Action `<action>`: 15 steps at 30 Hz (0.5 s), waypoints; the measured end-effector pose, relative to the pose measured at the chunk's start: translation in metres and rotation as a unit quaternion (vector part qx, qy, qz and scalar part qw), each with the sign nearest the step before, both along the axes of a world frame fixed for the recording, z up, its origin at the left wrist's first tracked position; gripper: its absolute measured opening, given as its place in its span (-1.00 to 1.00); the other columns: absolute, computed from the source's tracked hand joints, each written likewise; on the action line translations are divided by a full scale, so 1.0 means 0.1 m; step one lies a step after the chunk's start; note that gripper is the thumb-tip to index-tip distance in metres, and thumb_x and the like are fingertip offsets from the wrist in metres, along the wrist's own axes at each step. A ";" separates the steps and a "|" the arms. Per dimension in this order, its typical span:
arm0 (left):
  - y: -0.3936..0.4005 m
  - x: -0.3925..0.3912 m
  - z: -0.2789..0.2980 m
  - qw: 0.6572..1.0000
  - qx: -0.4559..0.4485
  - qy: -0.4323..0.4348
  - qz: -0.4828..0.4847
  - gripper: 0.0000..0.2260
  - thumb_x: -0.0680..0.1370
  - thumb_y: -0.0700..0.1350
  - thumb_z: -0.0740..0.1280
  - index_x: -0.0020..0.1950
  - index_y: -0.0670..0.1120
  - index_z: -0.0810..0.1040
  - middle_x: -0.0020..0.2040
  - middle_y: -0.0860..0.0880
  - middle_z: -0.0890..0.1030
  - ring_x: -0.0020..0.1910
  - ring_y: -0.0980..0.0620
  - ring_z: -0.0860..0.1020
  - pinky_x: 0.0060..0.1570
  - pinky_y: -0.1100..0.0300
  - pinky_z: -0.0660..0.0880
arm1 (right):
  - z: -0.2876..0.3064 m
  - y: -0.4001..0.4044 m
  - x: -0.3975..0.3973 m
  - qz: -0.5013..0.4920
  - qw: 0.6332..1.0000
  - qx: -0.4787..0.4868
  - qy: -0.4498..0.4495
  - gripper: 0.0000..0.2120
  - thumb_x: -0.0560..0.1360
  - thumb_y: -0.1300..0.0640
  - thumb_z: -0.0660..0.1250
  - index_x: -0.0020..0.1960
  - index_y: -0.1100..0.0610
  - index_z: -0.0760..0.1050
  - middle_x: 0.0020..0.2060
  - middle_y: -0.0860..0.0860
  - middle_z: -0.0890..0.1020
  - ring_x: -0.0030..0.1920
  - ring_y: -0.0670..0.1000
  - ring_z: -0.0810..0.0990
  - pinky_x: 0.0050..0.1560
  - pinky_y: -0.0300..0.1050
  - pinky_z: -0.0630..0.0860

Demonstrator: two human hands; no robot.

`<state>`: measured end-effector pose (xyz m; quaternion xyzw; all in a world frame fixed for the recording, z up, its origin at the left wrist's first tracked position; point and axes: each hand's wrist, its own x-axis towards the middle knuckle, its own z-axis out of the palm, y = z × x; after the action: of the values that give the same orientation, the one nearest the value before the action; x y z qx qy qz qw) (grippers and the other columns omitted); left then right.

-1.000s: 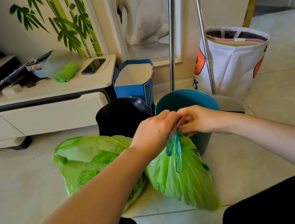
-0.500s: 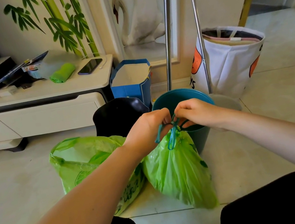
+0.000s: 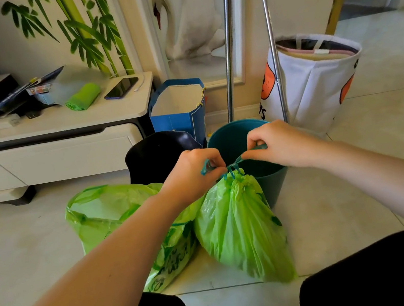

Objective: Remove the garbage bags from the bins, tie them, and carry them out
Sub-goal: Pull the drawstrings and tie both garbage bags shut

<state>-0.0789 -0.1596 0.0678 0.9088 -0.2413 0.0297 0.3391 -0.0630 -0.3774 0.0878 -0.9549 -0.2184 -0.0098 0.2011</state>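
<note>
**Both hands pinching drawstring ends on gathered green bag**

Left hand [image 3: 193, 173] pinches one teal drawstring [image 3: 230, 168] end, fingers curled; right hand [image 3: 279, 143] pinches the other end at 3 o'clock of it. String runs taut between them over the bag neck. Tied-off green bag [image 3: 238, 227] sits on the tile floor [image 3: 340, 209] at frame centre, mouth cinched, body slumping toward 5 o'clock, leaning against the teal bin [image 3: 268, 184] at its 1 o'clock. Second green bag [image 3: 103, 213] touches it at 9 o'clock, mouth gaping open, partly under the left forearm. Black bin [image 3: 157, 152] at 11 o'clock of the tied bag, just beside the teal bin. Blue paper bag [image 3: 180, 113] behind both bins, against the cabinet [image 3: 61, 156] edge. Two metal poles [image 3: 229, 53] stand at 12 o'clock; white fabric hamper [image 3: 313, 84] at 2 o'clock. Open floor at 3 o'clock, running up to a doorway at the 1 o'clock corner; open tile also at 8 o'clock. Knees in black at bottom edge.
</note>
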 end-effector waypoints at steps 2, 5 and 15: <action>0.01 0.00 0.01 1.000 -0.007 0.009 0.003 -0.96 0.47 -0.14 0.43 -0.11 -0.09 0.66 -0.18 0.05 0.67 -0.18 0.14 0.61 -0.04 0.14 0.59 | 0.01 -0.02 0.02 -0.007 1.000 -0.002 0.002 -0.72 0.46 -0.14 0.34 -0.24 0.06 0.54 -0.40 0.00 0.56 -0.38 -0.01 0.48 -0.35 -0.13 0.37; 0.01 0.00 0.03 0.999 -0.006 0.038 0.001 -0.98 0.46 -0.15 0.45 -0.17 -0.05 0.65 -0.25 0.08 0.64 -0.26 0.19 0.59 -0.10 0.20 0.57 | -0.02 -0.04 0.01 -0.011 1.000 0.003 0.022 -0.76 0.50 -0.07 0.32 -0.23 0.06 0.56 -0.42 0.02 0.55 -0.41 -0.02 0.43 -0.40 -0.18 0.30; -0.02 -0.07 -0.10 0.984 0.108 0.133 -0.055 -0.97 0.43 -0.14 0.48 -0.20 -0.04 0.66 -0.26 0.10 0.61 -0.26 0.11 0.61 -0.15 0.26 0.56 | -0.27 -0.17 0.14 -0.060 0.987 -0.097 0.114 -0.74 0.49 -0.06 0.32 -0.35 -0.03 0.53 -0.46 -0.03 0.55 -0.40 -0.01 0.49 -0.33 -0.05 0.44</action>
<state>-0.0858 -0.1614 0.0581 0.9213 -0.2456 -0.1358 0.2693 -0.0487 -0.3948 0.0603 -0.9760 -0.1366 0.1082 0.1303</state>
